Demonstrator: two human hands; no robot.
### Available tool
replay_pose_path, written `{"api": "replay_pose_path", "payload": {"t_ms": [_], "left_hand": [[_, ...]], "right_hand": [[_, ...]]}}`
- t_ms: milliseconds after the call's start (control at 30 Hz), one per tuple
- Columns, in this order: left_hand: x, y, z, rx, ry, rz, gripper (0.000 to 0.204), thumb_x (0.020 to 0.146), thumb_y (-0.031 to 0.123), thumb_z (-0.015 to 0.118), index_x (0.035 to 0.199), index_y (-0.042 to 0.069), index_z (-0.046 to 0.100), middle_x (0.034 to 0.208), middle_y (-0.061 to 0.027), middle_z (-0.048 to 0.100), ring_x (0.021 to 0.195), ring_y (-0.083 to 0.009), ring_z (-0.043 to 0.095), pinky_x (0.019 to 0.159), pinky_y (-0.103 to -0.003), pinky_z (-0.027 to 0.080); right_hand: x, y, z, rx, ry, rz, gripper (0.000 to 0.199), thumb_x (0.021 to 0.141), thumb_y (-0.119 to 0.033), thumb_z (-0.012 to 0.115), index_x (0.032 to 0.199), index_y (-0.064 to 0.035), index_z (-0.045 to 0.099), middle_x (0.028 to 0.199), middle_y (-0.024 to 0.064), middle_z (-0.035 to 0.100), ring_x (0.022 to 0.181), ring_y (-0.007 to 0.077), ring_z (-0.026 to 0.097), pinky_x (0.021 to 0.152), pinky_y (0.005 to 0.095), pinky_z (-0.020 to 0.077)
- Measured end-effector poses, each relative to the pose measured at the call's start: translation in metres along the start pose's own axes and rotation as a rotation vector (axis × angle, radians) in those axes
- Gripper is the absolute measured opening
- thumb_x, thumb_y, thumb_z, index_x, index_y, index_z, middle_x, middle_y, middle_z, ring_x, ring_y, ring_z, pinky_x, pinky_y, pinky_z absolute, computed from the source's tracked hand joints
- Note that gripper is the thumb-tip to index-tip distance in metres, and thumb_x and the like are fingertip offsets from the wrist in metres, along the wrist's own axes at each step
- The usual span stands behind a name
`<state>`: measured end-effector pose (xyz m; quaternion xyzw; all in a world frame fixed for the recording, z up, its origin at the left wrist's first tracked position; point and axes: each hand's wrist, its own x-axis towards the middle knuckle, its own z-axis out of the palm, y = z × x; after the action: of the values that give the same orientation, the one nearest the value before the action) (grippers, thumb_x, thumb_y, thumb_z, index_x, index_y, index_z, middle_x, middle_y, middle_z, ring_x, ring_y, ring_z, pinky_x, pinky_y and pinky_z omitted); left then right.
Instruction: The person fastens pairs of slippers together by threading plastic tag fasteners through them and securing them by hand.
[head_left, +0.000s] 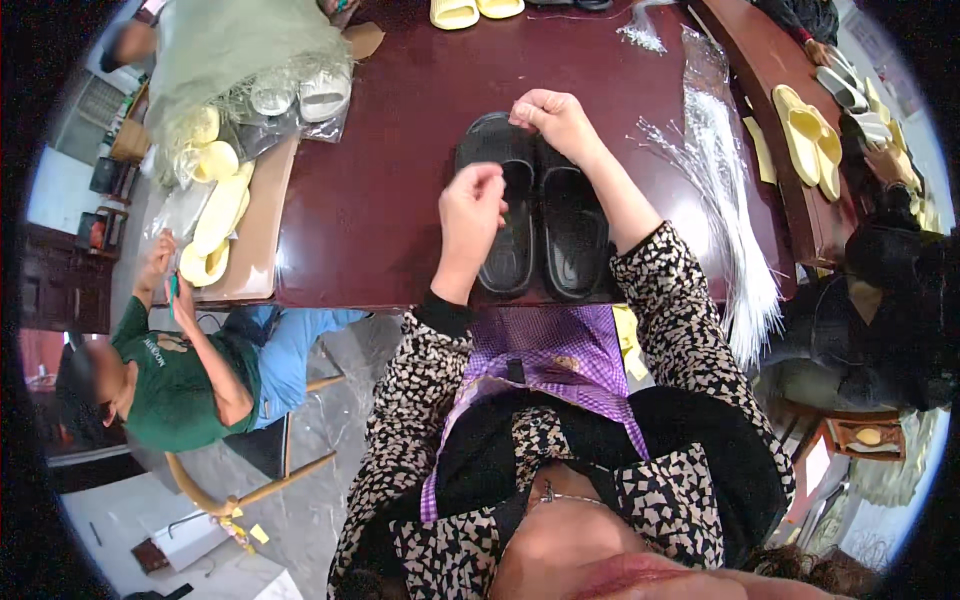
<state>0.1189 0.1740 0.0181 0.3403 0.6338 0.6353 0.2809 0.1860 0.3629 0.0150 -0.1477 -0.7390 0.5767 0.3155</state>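
Note:
A pair of black slide slippers lies side by side at the table's near edge in front of me, the left slipper (pixel 512 255) beside the right slipper (pixel 577 245). My left hand (pixel 472 218) is over the left slipper, fingers curled into a pinch. Farther up, my right hand (pixel 560 120) hovers above the toe ends, thumb and fingers pressed together. Anything thin between the fingertips of either hand is too small to make out. To the right of the slippers, a bundle of thin white plastic strands (pixel 740 240) spreads out of a clear bag.
The dark red table (pixel 380 200) carries a large plastic bag (pixel 240 60) and yellow slippers (pixel 222 210) on cardboard (pixel 270 230) at left. Yellow slides (pixel 455 12) lie at the far edge. A co-worker in green (pixel 190 380) sits left. More yellow slippers (pixel 808 140) and another person are right.

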Motion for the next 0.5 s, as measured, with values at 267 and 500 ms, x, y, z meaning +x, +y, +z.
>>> {"api": "replay_pose_path", "payload": {"t_ms": [267, 500], "left_hand": [[0.064, 0.009, 0.010, 0.120, -0.209, 0.223, 0.015, 0.087, 0.010, 0.058, 0.097, -0.002, 0.061, 0.083, -0.0051, 0.064, 0.062, -0.0075, 0.056, 0.056, -0.018, 0.044], [0.076, -0.003, 0.030, -0.031, -0.293, -0.037, 0.010, 0.087, 0.009, 0.059, 0.092, 0.001, 0.061, 0.071, -0.0018, 0.061, 0.055, -0.0037, 0.050, 0.049, -0.016, 0.039]], "right_hand": [[-0.024, -0.005, 0.006, 0.171, 0.046, -0.090, 0.012, 0.088, -0.010, 0.059, 0.084, -0.0004, 0.065, 0.075, 0.0002, 0.063, 0.069, 0.0074, 0.056, 0.065, 0.0246, 0.0476], [-0.039, -0.004, -0.016, 0.233, 0.224, -0.033, 0.012, 0.089, -0.010, 0.058, 0.086, -0.0011, 0.066, 0.078, 0.0017, 0.065, 0.074, 0.0089, 0.058, 0.071, 0.0247, 0.0480]]}}
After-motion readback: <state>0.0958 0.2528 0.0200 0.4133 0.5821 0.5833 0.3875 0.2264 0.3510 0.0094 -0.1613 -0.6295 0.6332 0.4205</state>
